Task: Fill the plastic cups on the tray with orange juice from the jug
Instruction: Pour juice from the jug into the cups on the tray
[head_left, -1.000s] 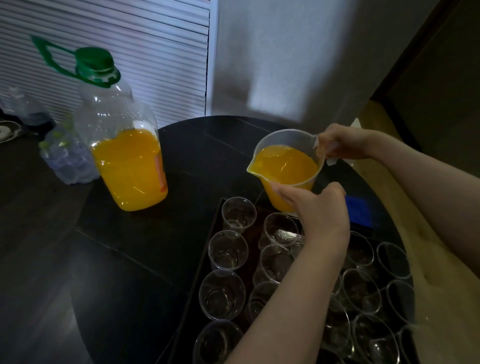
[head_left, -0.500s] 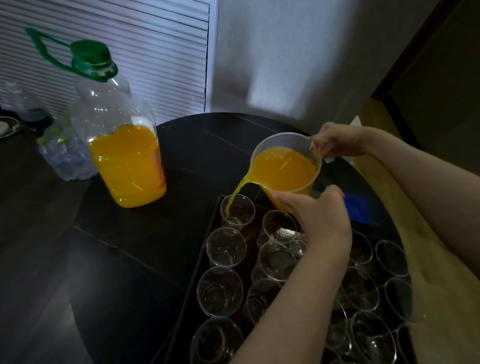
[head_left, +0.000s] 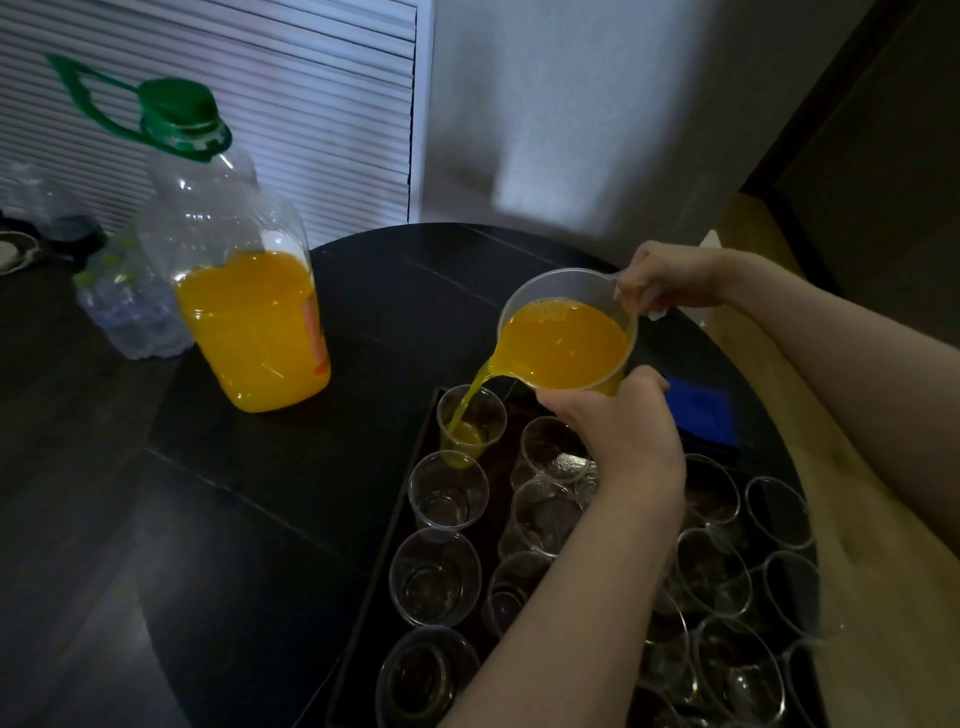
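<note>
A clear plastic jug (head_left: 566, 343), about half full of orange juice, is tilted to the left over the black tray (head_left: 382, 566). A thin stream runs from its spout into the far-left cup (head_left: 470, 421), which holds a little juice at the bottom. My right hand (head_left: 670, 280) grips the jug's handle. My left hand (head_left: 618, 431) cups the jug's underside, its forearm crossing over the tray. Several other clear cups, such as the one just behind the filling cup (head_left: 449, 493), stand empty on the tray; some are hidden under my left arm.
A large clear bottle (head_left: 249, 332) with a green cap and handle, part full of juice, stands on the round black table (head_left: 260, 493) to the left. A pack of small water bottles (head_left: 130, 306) lies beyond it. A blue cloth (head_left: 701, 415) lies behind the tray.
The jug went from level to tilted left, and juice now streams into the far-left cup, which has begun to collect juice. Both hands kept their hold.
</note>
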